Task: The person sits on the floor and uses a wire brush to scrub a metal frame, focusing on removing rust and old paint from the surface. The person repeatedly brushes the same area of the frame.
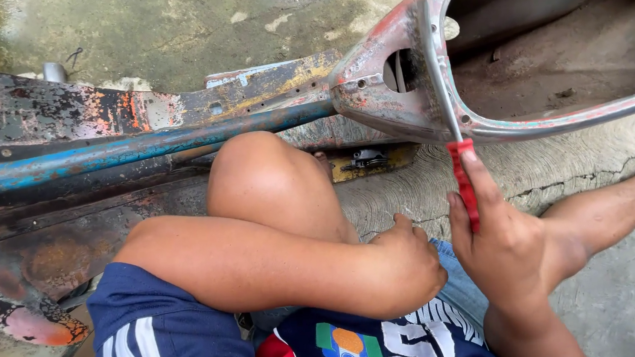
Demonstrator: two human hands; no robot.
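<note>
the right hand (507, 243) is wrapped around the red handle of a screwdriver (463, 182), forefinger stretched up along the handle. the metal shaft runs up from the handle to the grey rim of the scooter shell (371, 95), a rusty, paint-flaked body panel lying on its side on the concrete floor (628, 290). the tip sits on the rim's lower curve, close to a small hole there; whether it is seated in a screw head cannot be told from this angle.

the left hand (407, 258) is curled into a loose fist with nothing visible in it, resting by the person's bent knee (265, 179), below and left of the shell's nose. a blue tube (141, 145) of the frame runs leftward from the shell's nose, with scorched, peeling plates above and beneath it. a small dark clip (367, 158) lies just under the shell's nose, against a yellow-painted strip.

the work looks to be at the stage of working a fastener or prying at the shell's rim with the screwdriver, the tool set but steadied by one hand only. the next move would call for keeping the shaft square to that spot on the rim, pressing in firmly before turning, and likely bringing the free hand onto the shell to stop it shifting on the floor.
</note>
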